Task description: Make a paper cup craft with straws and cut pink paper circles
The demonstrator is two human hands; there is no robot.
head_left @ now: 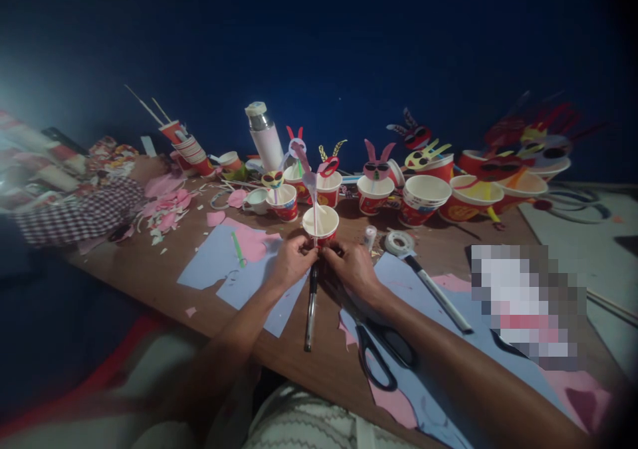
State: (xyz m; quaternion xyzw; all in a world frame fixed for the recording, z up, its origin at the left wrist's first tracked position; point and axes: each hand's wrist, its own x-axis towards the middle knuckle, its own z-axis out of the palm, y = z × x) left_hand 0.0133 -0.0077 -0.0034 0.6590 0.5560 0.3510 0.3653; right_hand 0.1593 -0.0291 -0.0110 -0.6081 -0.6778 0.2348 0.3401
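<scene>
My left hand (292, 260) and my right hand (351, 266) both close around the base of a red-and-white paper cup (320, 225) standing on the wooden table (149, 273). A thin straw with a pale purple paper shape (305, 170) rises out of the cup. A black pen (311, 306) lies on the table between my wrists. Black-handled scissors (381, 353) lie under my right forearm on light blue paper (234, 269).
Several decorated paper cups (373, 193) with paper ears and sunglasses line the back, with a stack of empty cups (423, 196), a white bottle (265, 137), a tape roll (400, 242), a marker (438, 293), pink paper scraps (167, 210) and a checkered cloth (80, 213) at left.
</scene>
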